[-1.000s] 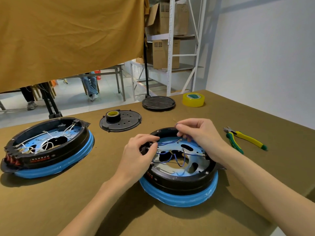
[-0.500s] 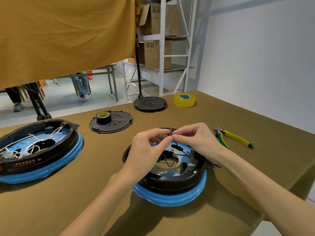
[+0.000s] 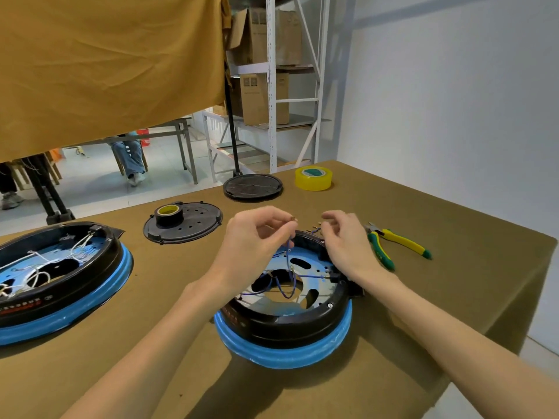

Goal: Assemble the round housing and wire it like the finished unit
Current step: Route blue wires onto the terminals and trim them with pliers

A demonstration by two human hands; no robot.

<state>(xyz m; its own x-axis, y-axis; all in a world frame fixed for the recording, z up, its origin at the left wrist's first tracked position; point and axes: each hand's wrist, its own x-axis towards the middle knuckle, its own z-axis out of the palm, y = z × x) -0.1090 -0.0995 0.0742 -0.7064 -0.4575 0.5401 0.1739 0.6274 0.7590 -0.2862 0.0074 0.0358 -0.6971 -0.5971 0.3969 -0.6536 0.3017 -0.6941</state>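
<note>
The round housing (image 3: 287,328), black with a blue ring round its base, sits in front of me with blue wires (image 3: 286,285) looping over its blue inner plate. My left hand (image 3: 254,240) hovers above its far rim and pinches one blue wire's end, lifted up with a small metal terminal showing. My right hand (image 3: 344,240) is just right of it, fingers curled, pinching other wire ends with small terminals at the housing's far rim. The finished unit (image 3: 54,285), wired in white, lies at the left.
Yellow-green pliers (image 3: 393,243) lie right of my right hand. A black cover with a tape roll (image 3: 181,222) on it and a second black lid (image 3: 252,186) lie further back. Yellow tape (image 3: 313,178) sits at the far right. The table edge drops off at right.
My hands, which met over the housing's far rim half a second ago, have parted and risen, each holding a wire end. The view has shifted, with the housing sitting a little lower in frame.
</note>
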